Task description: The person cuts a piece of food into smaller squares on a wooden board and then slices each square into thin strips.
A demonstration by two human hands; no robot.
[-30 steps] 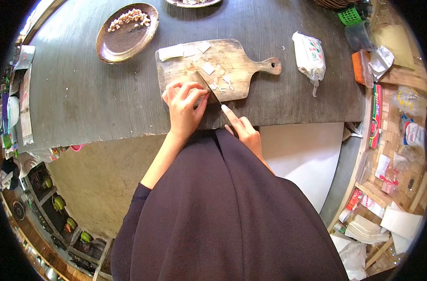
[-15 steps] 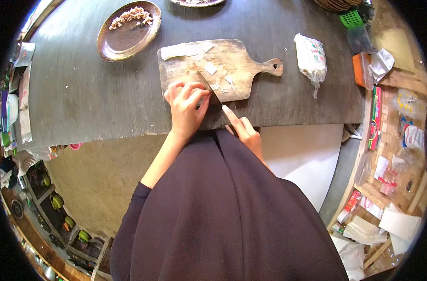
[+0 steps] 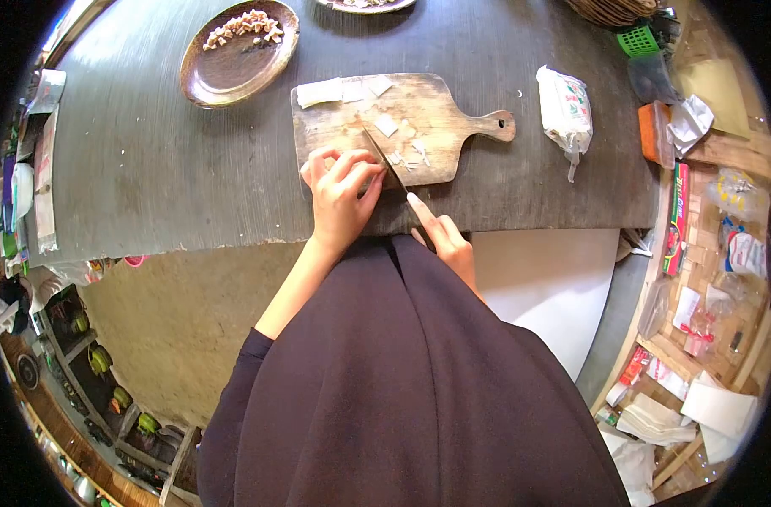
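Observation:
A wooden cutting board [image 3: 436,106] with a handle lies on the dark table [image 3: 149,160]. Pale flat slices [image 3: 319,92] and small cut bits [image 3: 409,152] sit on it. My left hand [image 3: 341,198] rests at the board's near edge, fingertips curled down on something pale by the blade; what it presses is hidden. My right hand [image 3: 440,237] grips a knife [image 3: 384,160], index finger stretched along its spine. The blade angles up-left across the board, right beside my left fingertips.
A brown oval plate [image 3: 233,63] with diced pieces stands at the back left. A white packet [image 3: 564,106] lies right of the board. An orange box [image 3: 656,127], a red carton [image 3: 678,211] and crumpled bags crowd the right side. Another dish [image 3: 364,5] peeks in at the top.
The knife blade has shifted slightly along the board near my left fingertips. The view has drifted a little; both hands stay in the same spots.

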